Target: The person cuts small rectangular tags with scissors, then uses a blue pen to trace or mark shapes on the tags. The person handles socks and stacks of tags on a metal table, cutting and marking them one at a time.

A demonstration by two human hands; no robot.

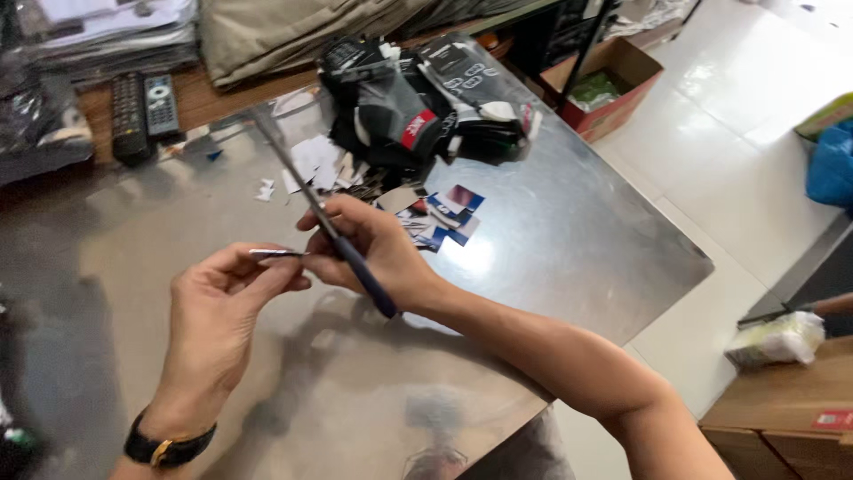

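The steel counter [569,222] fills most of what I can see from here, shiny and bare along its near edge, crowded toward its far edge. Up there sits a heap of dark socks [418,102], some in clear wrappers, a few with red and white patches. Two remotes [142,111] lie on the wooden ledge beyond the far left corner. Just on the near side of the heap, about mid-counter, is a scatter of paper scraps [324,160] and small coloured cards [449,213], which look like cut-off tags; from that litter I would judge a good share of the trimming is done, while the size of the heap suggests plenty is left. Over the middle of the counter the right hand [373,253] is closed around a long thin tool [333,231] with a dark blue handle, its metal end pointing toward the far left corner. The left hand [222,293], with a black watch [164,449] on the wrist, pinches a small flat strip [277,253] between thumb and fingertips, right beside the tool.
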